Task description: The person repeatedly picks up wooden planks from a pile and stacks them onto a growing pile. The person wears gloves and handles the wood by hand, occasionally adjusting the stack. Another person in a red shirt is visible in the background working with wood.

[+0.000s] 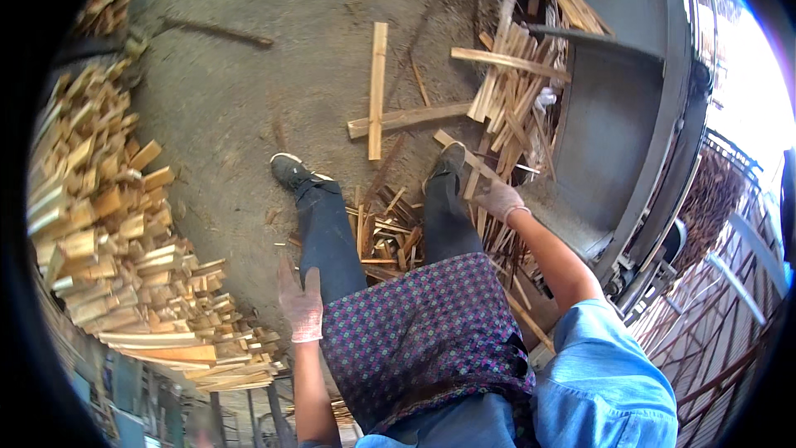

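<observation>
My right hand [501,199], in a pale glove, is closed round the near end of a thin wooden strip [464,156]. The strip slants away to the left and passes by my right shoe. Beneath and beside this hand lies a heap of loose wooden strips [518,99], with some of it hidden by my arm. My left hand [300,303], gloved too, hangs beside my left thigh with its thumb apart from the fingers and holds nothing. Close to it on the left rises a stack of cut wood pieces [124,257], their ends facing inward.
A grey metal machine frame [613,124] stands along the right side. On the floor ahead, one board [377,91] lies across another board [414,118]. Short offcuts [385,236] are piled between my legs. A dark stick [217,31] lies farther off. A patterned apron [423,332] covers my lap.
</observation>
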A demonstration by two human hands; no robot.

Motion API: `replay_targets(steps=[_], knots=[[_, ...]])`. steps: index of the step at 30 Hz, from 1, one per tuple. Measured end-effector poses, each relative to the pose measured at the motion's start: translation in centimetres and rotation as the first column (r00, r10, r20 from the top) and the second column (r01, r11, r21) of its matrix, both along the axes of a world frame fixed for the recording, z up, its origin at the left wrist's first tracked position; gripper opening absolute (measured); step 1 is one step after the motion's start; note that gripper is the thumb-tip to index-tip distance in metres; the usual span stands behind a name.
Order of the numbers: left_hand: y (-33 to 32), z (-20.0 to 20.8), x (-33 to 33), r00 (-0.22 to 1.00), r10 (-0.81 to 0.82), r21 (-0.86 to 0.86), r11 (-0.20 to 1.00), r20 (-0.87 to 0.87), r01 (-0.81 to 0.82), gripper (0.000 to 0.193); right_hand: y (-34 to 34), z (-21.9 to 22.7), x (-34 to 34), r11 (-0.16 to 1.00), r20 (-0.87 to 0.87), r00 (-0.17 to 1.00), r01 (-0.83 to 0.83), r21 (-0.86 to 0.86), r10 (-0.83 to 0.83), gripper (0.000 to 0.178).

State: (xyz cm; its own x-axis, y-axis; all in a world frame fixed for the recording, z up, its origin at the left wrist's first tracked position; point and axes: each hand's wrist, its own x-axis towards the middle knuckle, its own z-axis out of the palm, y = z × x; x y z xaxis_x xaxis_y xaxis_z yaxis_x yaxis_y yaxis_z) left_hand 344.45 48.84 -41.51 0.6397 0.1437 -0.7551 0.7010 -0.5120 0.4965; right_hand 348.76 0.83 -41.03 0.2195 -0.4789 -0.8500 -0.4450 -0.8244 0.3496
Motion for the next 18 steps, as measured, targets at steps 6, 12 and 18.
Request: replay_targets(steps=[6,12,18], knots=[[-8.9,-3.0,2.0,1.0,0.009,-0.135,0.991,-0.02,-0.011,0.065,-11.1,-5.2,-4.2,0.991,0.146,0.982,0.129,-0.034,-0.122,0.076],[-24.2,-9.3,2.6,0.895,-0.446,-0.157,0.885,-0.007,0.439,0.063,-23.7,-15.7,-5.5,0.981,0.305,0.951,0.1,-0.164,-0.046,0.098],[-40.3,-14.8,2.9,0.645,-0.738,-0.137,0.631,0.197,0.763,0.07,-35.3,-22.6,-6.9,0.959,0.249,0.966,0.133,-0.25,-0.069,0.09]])
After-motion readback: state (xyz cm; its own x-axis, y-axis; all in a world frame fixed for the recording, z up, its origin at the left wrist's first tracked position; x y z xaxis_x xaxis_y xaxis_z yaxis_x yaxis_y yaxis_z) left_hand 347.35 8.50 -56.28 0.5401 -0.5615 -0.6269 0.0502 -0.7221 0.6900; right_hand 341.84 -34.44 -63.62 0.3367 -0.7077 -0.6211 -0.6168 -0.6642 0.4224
